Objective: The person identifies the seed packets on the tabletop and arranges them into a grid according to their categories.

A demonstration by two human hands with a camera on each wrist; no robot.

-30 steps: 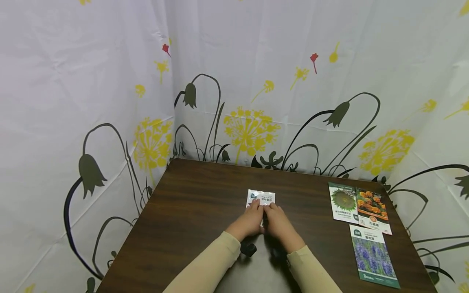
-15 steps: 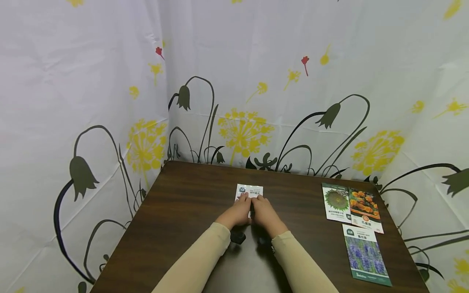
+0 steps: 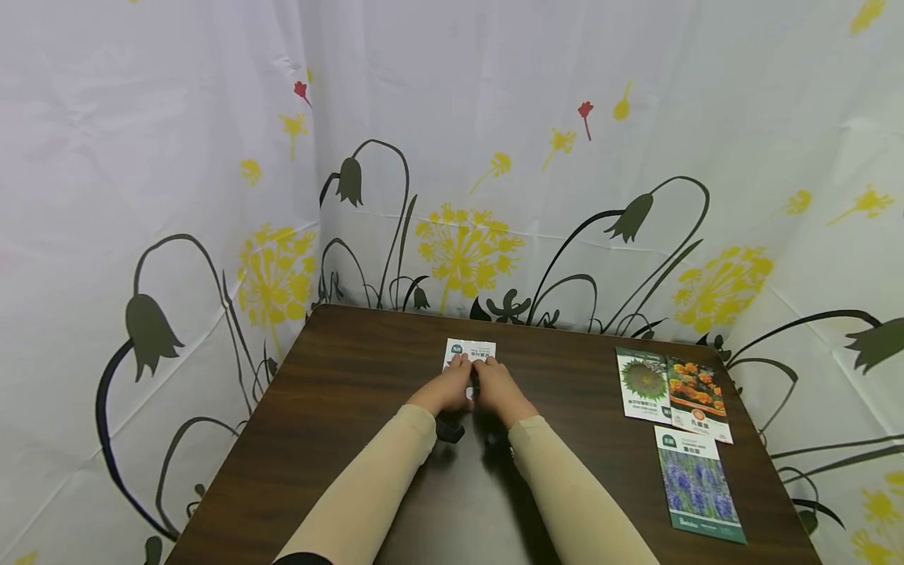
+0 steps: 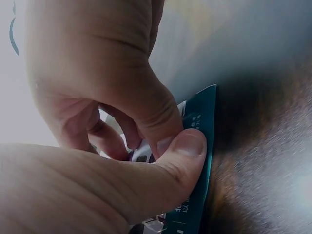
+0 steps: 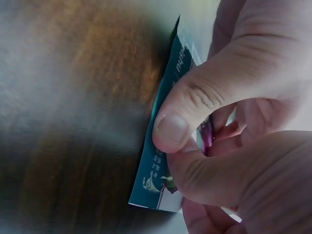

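From my remote station I report the white flower-printed cloth [image 3: 537,94] hanging behind the dark wood-grained table [image 3: 332,408], both a little displaced in the head view as that camera has shifted. Two pale sleeves [image 3: 367,486] reach in from the near side, now extended farther than one second ago. On the right of the table lie three packets, their arrangement unchanged: the purple-flower packet [image 3: 701,482] nearest, and beyond it the green-flower packet [image 3: 641,383], overlapped along its right edge by the orange-flower packet [image 3: 698,396]. The left hand [image 3: 445,386] and right hand [image 3: 500,391] work side by side, each pinching the white-and-teal packet [image 3: 470,348]. That packet sits between them, near the table's back edge, noticeably closer to it than in the earliest frame. Both wrist views show the thumbs meeting at its teal end strip [image 4: 201,114]; the close view is blurred, and I cannot tell whether that strip touches the tabletop.
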